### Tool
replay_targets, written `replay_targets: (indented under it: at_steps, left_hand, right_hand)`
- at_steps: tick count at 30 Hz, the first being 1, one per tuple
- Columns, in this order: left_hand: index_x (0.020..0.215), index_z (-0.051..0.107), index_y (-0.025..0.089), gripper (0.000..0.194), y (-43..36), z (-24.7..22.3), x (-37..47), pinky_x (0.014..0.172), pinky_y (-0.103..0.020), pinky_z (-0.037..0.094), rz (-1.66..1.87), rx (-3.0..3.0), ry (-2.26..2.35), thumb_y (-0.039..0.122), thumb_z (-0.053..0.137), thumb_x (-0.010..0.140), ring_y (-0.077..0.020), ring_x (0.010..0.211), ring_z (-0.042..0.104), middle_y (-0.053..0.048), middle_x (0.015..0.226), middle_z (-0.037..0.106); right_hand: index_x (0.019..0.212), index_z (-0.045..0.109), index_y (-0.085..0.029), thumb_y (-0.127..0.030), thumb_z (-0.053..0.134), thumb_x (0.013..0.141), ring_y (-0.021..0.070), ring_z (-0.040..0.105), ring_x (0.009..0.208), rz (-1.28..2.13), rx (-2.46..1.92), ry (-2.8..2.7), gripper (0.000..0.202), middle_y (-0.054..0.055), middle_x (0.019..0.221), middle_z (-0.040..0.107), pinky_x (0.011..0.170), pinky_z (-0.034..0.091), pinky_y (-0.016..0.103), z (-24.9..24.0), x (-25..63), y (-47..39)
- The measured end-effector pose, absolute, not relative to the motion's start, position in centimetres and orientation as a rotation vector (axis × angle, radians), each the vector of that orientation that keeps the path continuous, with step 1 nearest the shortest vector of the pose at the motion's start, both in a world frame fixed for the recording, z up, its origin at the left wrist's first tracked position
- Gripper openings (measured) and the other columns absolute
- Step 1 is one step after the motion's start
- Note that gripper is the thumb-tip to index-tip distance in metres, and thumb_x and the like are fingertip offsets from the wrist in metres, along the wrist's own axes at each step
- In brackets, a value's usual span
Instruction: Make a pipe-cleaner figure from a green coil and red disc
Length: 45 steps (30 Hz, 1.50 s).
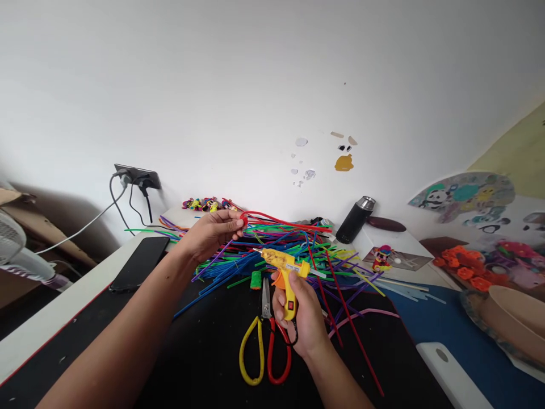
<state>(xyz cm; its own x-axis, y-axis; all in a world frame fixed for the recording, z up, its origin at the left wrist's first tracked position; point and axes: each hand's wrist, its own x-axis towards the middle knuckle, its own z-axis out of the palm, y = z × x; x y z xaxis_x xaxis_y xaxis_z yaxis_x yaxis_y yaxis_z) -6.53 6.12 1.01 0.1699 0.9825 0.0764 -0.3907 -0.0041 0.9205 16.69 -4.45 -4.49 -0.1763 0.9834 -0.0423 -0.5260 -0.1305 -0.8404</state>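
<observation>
Between thumb and fingers, my left hand (223, 227) pinches the curled end of a red pipe cleaner (281, 220), whose long tail stretches right over the heap. My right hand (301, 315) is closed around the handle of a yellow glue gun (281, 264), its nozzle pointing left and a clear glue stick (317, 273) poking from the back. Just left of the gun lies a small green coil (256, 280). Beneath the gun, scissors (266, 341) with one yellow and one red handle rest on the black mat, blades pointing away. Behind both hands spreads a pile of coloured pipe cleaners (238, 267).
A black phone (139, 264) lies at the left, near a wall socket (138, 177) with plugged-in cables. Small colourful figures (208, 204) sit at the back, another figure (382, 257) at the right. A black flask (355, 220) leans near the wall. Bowls (517, 318) stand far right.
</observation>
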Motion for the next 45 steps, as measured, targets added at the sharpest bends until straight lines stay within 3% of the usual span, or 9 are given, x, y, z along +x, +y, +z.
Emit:
replay_targets:
  at_steps: [6, 11, 18, 24, 35, 45]
  left_hand:
    - [0.081, 0.083, 0.014, 0.043, 5.9, 0.1, -5.0, 0.059, -0.019, 0.054, 1.21, 1.065, 0.88, 0.033, 0.111, 0.054, -0.011, 0.063, 0.066, -0.001, 0.072, 0.074]
    - [0.08, 0.081, 0.016, 0.042, 5.5, 0.1, -4.1, 0.057, -0.019, 0.052, 1.153, 1.092, 0.933, 0.036, 0.11, 0.056, -0.011, 0.061, 0.064, -0.002, 0.069, 0.074]
    - [0.077, 0.083, 0.015, 0.044, 5.1, 0.4, -3.0, 0.055, -0.021, 0.052, 1.082, 1.137, 0.945, 0.038, 0.111, 0.052, -0.0135, 0.061, 0.066, -0.003, 0.067, 0.075]
    - [0.077, 0.082, 0.017, 0.045, 4.6, 0.7, -2.5, 0.056, -0.021, 0.052, 1.081, 1.186, 0.985, 0.039, 0.111, 0.05, -0.0118, 0.058, 0.064, -0.001, 0.064, 0.074]
    - [0.085, 0.082, 0.02, 0.038, 4.4, 0.5, -3.1, 0.063, -0.025, 0.054, 1.073, 1.505, 1.088, 0.046, 0.102, 0.068, -0.0143, 0.066, 0.067, -0.001, 0.073, 0.075]
    - [0.085, 0.081, 0.02, 0.043, 4.0, 1.0, -2.6, 0.063, -0.028, 0.055, 1.07, 1.583, 1.13, 0.053, 0.1, 0.066, -0.0165, 0.065, 0.066, -0.002, 0.075, 0.075]
  right_hand:
    - [0.094, 0.075, -0.015, -0.07, 0.082, 0.085, 0.0079, 0.046, 0.041, 1.54, -0.778, -0.782, 0.057, -0.006, 0.057, 0.05, 0.035, 0.03, 0.017, -3.9, 18.3, -3.9]
    - [0.067, 0.06, -0.018, -0.071, 0.075, 0.091, 0.0076, 0.045, 0.038, 1.536, -0.789, -0.873, 0.06, -0.006, 0.051, 0.046, 0.036, 0.03, 0.018, -3.9, 18.3, -4.0]
    - [0.09, 0.069, -0.017, -0.075, 0.072, 0.092, 0.0083, 0.049, 0.036, 1.441, -0.775, -0.962, 0.058, -0.008, 0.054, 0.048, 0.037, 0.033, 0.019, -3.6, 18.2, -4.4]
    - [0.088, 0.066, -0.018, -0.079, 0.069, 0.092, 0.0095, 0.049, 0.036, 1.378, -0.844, -1.016, 0.061, -0.008, 0.051, 0.047, 0.038, 0.033, 0.02, -3.3, 18.5, -4.3]
    - [0.084, 0.065, -0.018, -0.084, 0.067, 0.09, 0.009, 0.049, 0.034, 1.32, -0.89, -1.023, 0.066, -0.009, 0.049, 0.046, 0.038, 0.032, 0.02, -3.5, 18.4, -4.3]
    - [0.082, 0.064, -0.018, -0.085, 0.061, 0.093, 0.0094, 0.047, 0.034, 1.275, -0.942, -1.057, 0.068, -0.009, 0.045, 0.045, 0.038, 0.032, 0.02, -3.7, 18.3, -4.3]
